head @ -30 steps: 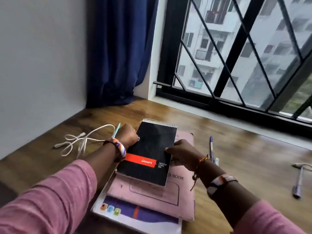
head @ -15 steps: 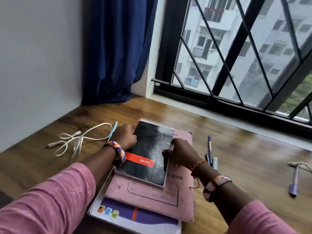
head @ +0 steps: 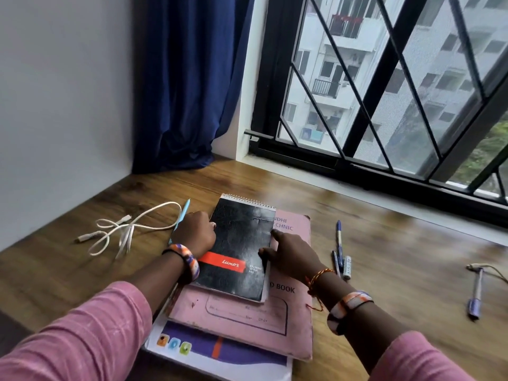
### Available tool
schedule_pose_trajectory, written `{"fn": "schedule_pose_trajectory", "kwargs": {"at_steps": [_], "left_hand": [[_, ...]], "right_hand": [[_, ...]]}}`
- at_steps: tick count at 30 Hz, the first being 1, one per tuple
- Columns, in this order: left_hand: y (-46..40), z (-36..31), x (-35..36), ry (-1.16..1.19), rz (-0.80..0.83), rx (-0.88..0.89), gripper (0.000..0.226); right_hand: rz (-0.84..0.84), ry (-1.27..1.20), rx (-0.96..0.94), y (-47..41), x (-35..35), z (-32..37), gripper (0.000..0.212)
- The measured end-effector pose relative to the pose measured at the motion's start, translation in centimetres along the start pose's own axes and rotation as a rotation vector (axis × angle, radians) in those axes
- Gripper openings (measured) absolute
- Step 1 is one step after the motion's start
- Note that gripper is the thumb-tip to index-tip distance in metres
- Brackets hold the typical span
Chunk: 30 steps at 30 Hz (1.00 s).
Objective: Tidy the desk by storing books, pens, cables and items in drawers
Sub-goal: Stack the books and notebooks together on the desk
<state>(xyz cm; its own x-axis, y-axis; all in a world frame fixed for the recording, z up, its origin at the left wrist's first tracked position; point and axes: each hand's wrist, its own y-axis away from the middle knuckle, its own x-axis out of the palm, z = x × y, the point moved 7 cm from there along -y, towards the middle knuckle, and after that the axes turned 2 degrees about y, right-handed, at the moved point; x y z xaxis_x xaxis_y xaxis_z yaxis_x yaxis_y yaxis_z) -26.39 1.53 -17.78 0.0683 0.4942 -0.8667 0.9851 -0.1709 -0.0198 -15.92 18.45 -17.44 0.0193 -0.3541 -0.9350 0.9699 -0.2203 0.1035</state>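
Lying nearest the viewer, a white book (head: 220,361) with a purple cover band forms the base of a stack on the wooden desk (head: 398,284). On it sits a pink record book (head: 247,317), and on top of that a black spiral pad (head: 239,248) with a red band, spiral edge pointing away.

Left hand (head: 196,233): fingers curled, resting against the pad's left edge, thumb at the edge itself. A light-blue pen (head: 182,214) sticks out past the knuckles; whether the hand grips it cannot be told.

Right hand (head: 292,251): fingers relaxed and spread, index tip on the pad's right edge, thumb touching the same edge lower down. Nothing enclosed in it.

Left of the stack, a white cable (head: 126,229) lies in a loose tangle. Just right of the stack, a blue pen (head: 339,240) lies with two shorter items beside it, too small to identify. Well apart at far right, a lilac pen (head: 477,295).

Beyond: blue curtain (head: 187,83) in the corner, barred window (head: 384,86).
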Motion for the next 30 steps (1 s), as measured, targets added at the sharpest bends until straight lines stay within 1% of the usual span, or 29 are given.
{"fn": "schedule_pose_trajectory", "kwargs": {"at_steps": [3, 5, 6, 8, 11, 13, 14, 15, 17, 19, 20, 21, 22, 23, 25, 26, 27, 29, 30], "left_hand": [[0.2, 0.1, -0.1, -0.039, 0.014, -0.007, 0.03], [0.4, 0.2, -0.3, -0.046, 0.018, -0.005, 0.033], [0.5, 0.3, -0.3, -0.049, 0.022, -0.006, 0.033], [0.6, 0.3, -0.4, -0.057, 0.037, -0.01, 0.033], [0.5, 0.0, -0.4, -0.061, 0.064, -0.025, 0.032], [0.4, -0.2, -0.6, -0.067, 0.077, -0.031, 0.032], [0.4, -0.2, -0.7, -0.072, 0.081, -0.034, 0.032], [0.4, -0.2, -0.7, -0.076, 0.083, -0.038, 0.031], [0.4, 0.0, -0.8, -0.079, 0.088, -0.044, 0.031], [0.6, 0.0, -0.8, -0.087, 0.092, -0.044, 0.032], [0.6, 0.0, -0.8, -0.091, 0.094, -0.043, 0.033], [0.7, -0.1, -0.8, -0.095, 0.095, -0.045, 0.034], [0.8, -0.2, -0.9, -0.099, 0.098, -0.047, 0.034], [0.8, -0.3, -0.9, -0.104, 0.099, -0.046, 0.035], [0.9, -0.4, -0.8, -0.119, 0.1, -0.036, 0.036], [1.0, -0.4, -0.8, -0.126, 0.102, -0.034, 0.036], [0.9, -0.3, -0.8, -0.129, 0.104, -0.035, 0.037], [0.8, -0.2, -0.7, -0.131, 0.116, -0.04, 0.037], [0.7, -0.2, -0.7, -0.131, 0.126, -0.039, 0.038]], "right_hand": [[-0.038, 0.11, 0.03, 1.5, -0.2, -0.5, 0.061], [-0.053, 0.176, 0.128, 2.5, -0.6, -1.7, 0.069], [-0.039, 0.126, 0.2, 2.9, -0.6, -2.7, 0.069], [-0.01, -0.123, 0.3, 3.1, -0.2, -4.2, 0.061], [-0.103, -0.464, 0.323, 3.0, -0.5, -5.0, 0.047], [-0.143, -0.617, 0.369, 3.1, -0.8, -5.6, 0.037], [-0.14, -0.693, 0.401, 3.3, -0.7, -5.9, 0.03], [-0.128, -0.767, 0.422, 3.4, -0.4, -6.2, 0.026], [-0.092, -0.86, 0.442, 3.6, 0.2, -6.7, 0.029], [-0.083, -0.894, 0.438, 3.7, 0.5, -6.8, 0.029], [-0.076, -0.9, 0.433, 3.8, 0.6, -6.9, 0.03], [-0.071, -0.906, 0.42, 3.9, 0.5, -6.8, 0.024], [-0.055, -0.895, 0.403, 4.0, 0.4, -6.7, 0.012], [-0.032, -0.877, 0.378, 4.2, 0.2, -6.5, 0.009], [0.083, -0.827, 0.31, 4.5, 0.2, -6.0, 0.029], [0.147, -0.74, 0.281, 4.7, 0.4, -5.8, 0.036], [0.201, -0.597, 0.259, 4.9, 0.4, -5.7, 0.041], [0.29, -0.266, 0.234, 5.1, 0.7, -5.9, 0.062], [0.31, -0.207, 0.227, 5.2, 0.8, -5.9, 0.069]]}}
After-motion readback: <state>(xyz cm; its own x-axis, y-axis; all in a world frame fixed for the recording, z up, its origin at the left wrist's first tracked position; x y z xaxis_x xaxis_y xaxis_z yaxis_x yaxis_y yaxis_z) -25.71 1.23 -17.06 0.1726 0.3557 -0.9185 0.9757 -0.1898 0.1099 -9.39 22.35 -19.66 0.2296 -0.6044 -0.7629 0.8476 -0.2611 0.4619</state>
